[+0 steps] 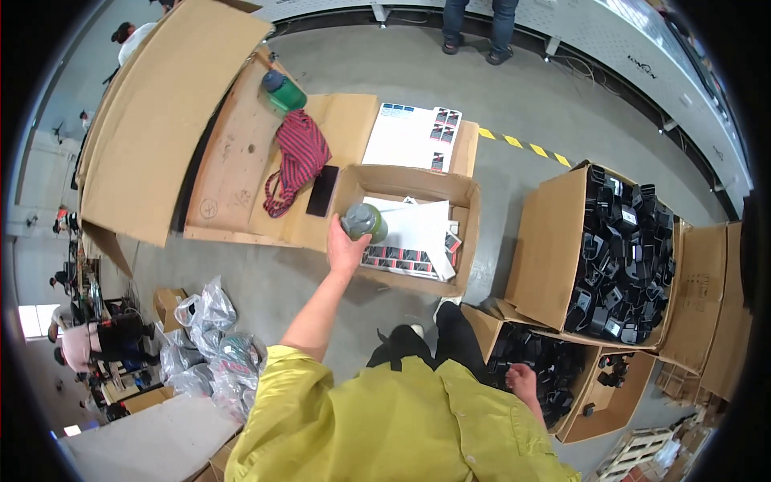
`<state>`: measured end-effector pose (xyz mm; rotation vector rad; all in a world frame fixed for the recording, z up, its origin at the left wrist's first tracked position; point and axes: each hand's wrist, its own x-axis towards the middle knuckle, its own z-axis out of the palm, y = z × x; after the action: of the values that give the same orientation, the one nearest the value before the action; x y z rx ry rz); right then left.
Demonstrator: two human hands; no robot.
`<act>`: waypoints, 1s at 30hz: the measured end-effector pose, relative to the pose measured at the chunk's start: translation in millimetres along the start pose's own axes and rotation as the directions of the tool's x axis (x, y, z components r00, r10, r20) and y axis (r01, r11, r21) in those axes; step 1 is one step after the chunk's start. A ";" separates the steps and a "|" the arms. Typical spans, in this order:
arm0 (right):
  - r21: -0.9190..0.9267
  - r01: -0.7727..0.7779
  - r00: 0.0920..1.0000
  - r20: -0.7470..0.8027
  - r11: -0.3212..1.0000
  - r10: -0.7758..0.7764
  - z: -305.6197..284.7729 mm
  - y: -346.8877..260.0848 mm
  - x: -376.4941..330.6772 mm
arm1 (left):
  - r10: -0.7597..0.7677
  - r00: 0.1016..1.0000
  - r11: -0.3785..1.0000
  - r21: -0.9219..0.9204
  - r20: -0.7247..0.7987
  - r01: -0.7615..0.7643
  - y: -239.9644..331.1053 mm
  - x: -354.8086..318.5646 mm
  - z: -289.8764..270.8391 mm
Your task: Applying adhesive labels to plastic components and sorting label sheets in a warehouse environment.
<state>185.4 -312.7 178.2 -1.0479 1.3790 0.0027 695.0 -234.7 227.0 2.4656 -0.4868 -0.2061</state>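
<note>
Cardboard box of white sheets sits at twelve o'clock from the person; a larger box of black parts stands at two o'clock. Left hand is closed around a grey-green bottle at the near box's left rim. Bottle looks rigid, smooth, possibly slippery; best gripped mid-body. Right hand is loosely curled, holding nothing, at three o'clock.

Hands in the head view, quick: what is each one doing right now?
Left hand: closed around a grey-green bottle over the open cardboard box.
Right hand: loosely curled, empty, beside the box of black parts.
</note>
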 end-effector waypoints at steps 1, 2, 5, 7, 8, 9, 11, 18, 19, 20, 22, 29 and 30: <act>0.018 0.014 1.000 -0.016 1.000 -0.014 -6.2 -6.3 6.4 | -0.044 0.998 0.998 0.037 0.045 0.042 17.3 3.9 1.5; 0.007 0.004 1.000 -0.017 1.000 -0.004 -10.3 -21.5 6.0 | -0.057 0.997 0.998 0.037 0.052 0.055 14.9 9.5 6.8; -0.060 -0.073 0.997 0.002 0.996 0.073 -22.8 -52.2 -0.6 | 0.076 0.986 0.957 0.265 0.148 -0.114 6.8 30.9 11.2; -0.173 -0.062 0.998 0.006 0.983 0.064 -31.4 -46.0 6.2 | 0.060 0.963 0.942 0.303 0.264 -0.142 18.6 44.5 4.1; -0.271 -0.034 0.999 0.020 0.962 0.041 -32.1 -46.4 9.2 | 0.055 0.929 0.922 0.338 0.366 -0.188 21.7 49.4 1.9; -0.299 -0.036 0.998 0.033 0.953 0.048 -32.2 -47.2 14.4 | 0.063 0.917 0.904 0.367 0.394 -0.220 22.7 51.7 3.6; -0.304 0.011 0.997 0.076 0.952 0.013 -19.8 -58.8 27.4 | 0.186 0.915 0.887 0.340 0.357 -0.313 10.9 52.2 9.7; -0.166 0.027 0.984 0.177 0.986 0.003 41.6 -106.7 19.4 | 0.253 0.896 0.875 0.309 0.365 -0.373 15.7 48.9 5.1; -0.163 -0.001 0.989 0.143 0.987 0.025 40.4 -101.8 16.5 | 0.266 0.875 0.864 0.302 0.404 -0.402 18.7 48.8 -0.5; -0.160 -0.029 0.992 0.114 0.987 0.048 41.9 -98.8 13.8 | 0.263 0.880 0.865 0.307 0.395 -0.397 21.4 48.6 -6.0; -0.195 -0.029 0.998 0.043 0.980 0.038 40.8 -88.0 7.9 | 0.351 0.864 0.856 0.250 0.361 -0.452 28.3 47.4 -20.8; -0.315 -0.077 0.993 0.057 0.946 0.100 67.2 -91.2 -0.5 | 0.289 0.934 0.957 -0.091 0.208 -0.276 69.6 48.0 -152.1; -0.285 -0.077 0.992 0.073 0.955 0.102 73.7 -94.2 2.3 | 0.284 0.938 0.958 -0.082 0.197 -0.273 73.3 49.4 -178.0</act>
<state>296.6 -324.0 220.7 -1.2053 1.3710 0.3172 764.7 -212.7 411.8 2.3004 -0.9015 -0.3560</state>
